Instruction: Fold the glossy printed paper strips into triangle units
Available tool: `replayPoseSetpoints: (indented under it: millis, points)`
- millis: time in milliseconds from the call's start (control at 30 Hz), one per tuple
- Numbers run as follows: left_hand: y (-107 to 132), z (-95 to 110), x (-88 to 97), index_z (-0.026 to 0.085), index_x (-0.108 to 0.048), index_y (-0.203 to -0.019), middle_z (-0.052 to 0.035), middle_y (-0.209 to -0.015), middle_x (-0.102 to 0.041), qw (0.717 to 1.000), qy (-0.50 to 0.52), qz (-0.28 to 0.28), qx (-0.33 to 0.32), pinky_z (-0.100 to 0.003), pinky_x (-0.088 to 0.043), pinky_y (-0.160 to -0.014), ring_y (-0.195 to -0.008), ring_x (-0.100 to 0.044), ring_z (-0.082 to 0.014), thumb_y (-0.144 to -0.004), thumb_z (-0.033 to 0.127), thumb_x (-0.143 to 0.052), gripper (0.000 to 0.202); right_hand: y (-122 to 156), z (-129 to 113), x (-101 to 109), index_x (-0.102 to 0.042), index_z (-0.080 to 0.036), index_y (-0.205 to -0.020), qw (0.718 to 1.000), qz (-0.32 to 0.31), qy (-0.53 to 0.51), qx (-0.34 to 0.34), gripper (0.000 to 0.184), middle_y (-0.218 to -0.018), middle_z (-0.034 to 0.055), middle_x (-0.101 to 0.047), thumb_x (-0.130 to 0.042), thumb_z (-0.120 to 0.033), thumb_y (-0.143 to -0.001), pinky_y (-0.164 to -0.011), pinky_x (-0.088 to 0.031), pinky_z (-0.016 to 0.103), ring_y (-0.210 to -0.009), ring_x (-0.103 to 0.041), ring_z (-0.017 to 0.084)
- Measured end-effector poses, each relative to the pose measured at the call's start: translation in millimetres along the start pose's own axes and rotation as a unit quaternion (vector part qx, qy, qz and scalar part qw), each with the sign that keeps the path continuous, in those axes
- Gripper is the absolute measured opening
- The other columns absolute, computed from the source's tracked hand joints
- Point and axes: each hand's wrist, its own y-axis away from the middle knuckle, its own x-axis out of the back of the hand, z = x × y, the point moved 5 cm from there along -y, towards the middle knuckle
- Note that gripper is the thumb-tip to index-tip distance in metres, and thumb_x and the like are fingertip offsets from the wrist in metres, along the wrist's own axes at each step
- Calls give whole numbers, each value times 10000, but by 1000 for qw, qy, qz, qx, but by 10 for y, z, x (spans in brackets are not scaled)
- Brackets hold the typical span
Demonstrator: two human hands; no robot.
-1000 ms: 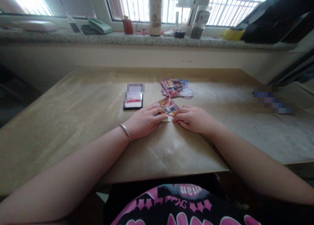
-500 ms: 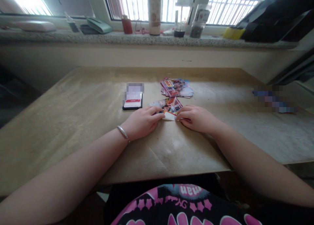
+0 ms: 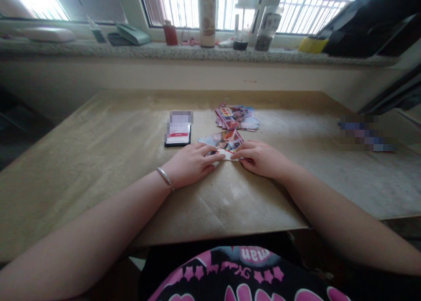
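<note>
A small colourful printed paper [image 3: 223, 141] lies on the tan table [image 3: 98, 161] in front of me. My left hand [image 3: 192, 164], with a silver bangle at the wrist, pinches the paper's near edge from the left. From the right, my right hand [image 3: 261, 158] pinches the same near edge, where a white folded strip shows. The fingertips of both hands almost meet. A pile of similar printed papers [image 3: 237, 117] lies a little beyond, and a black phone [image 3: 178, 134] lies just left of the paper.
A stone windowsill [image 3: 184, 52] runs along the back with a tall cylinder [image 3: 208, 15], a red cup [image 3: 171, 33], jars and a yellow object [image 3: 312, 44]. A blurred flat item [image 3: 365, 132] lies at the table's right. The table's near edge is by my lap.
The paper has turned and shifted slightly away from me, and a white folded strip now shows at its near edge. Both hands stayed pinched on it.
</note>
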Motion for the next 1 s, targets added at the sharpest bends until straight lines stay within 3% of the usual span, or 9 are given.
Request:
replayPoseSetpoints:
  millis: [200, 467, 667, 867, 1000]
  points:
    - [5, 21, 40, 253, -570, -1268, -91, -1307, -553, 1000, -28, 0, 4, -376, -456, -892, -1014, -560, -225, -936, 324, -505, 346, -3, -5, -23, -720, -213, -985, 1000, 4, -4, 11, 295, -1006, 62, -702, -523, -76, -813, -870, -497, 335, -928, -630, 193]
    - [19, 111, 113, 261, -596, -1205, -67, -1219, -618, 999, -53, -14, -1, -358, -431, -806, -952, -572, -223, -915, 335, -525, 307, -16, 50, -39, -701, -211, -882, 1000, -6, -4, 6, 204, -988, 56, -711, -531, -102, -850, -883, -485, 331, -944, -637, 193]
    - [1, 30, 74, 223, -621, -1143, -68, -1233, -618, 1000, -19, 21, 5, -405, -401, -993, -1202, -493, -259, -922, 282, -513, 252, -66, 14, -63, -704, -202, -875, 1000, 17, 5, 19, 192, -935, 57, -715, -527, -126, -878, -828, -487, 304, -896, -636, 182]
    - [-57, 31, 28, 280, -593, -1235, -41, -1140, -650, 1000, 12, 14, -12, -378, -408, -968, -1061, -562, -209, -956, 272, -467, 306, -110, -26, -107, -704, -194, -899, 998, 34, 7, 47, 194, -915, 56, -713, -527, -118, -876, -813, -491, 304, -872, -631, 186]
    - [-84, 59, 22, 281, -602, -1228, -47, -1119, -648, 1000, 11, 15, -20, -380, -379, -998, -1060, -562, -205, -974, 292, -428, 308, -112, -34, -107, -707, -194, -894, 998, 33, 4, 45, 199, -919, 55, -714, -531, -105, -869, -811, -493, 308, -879, -631, 190]
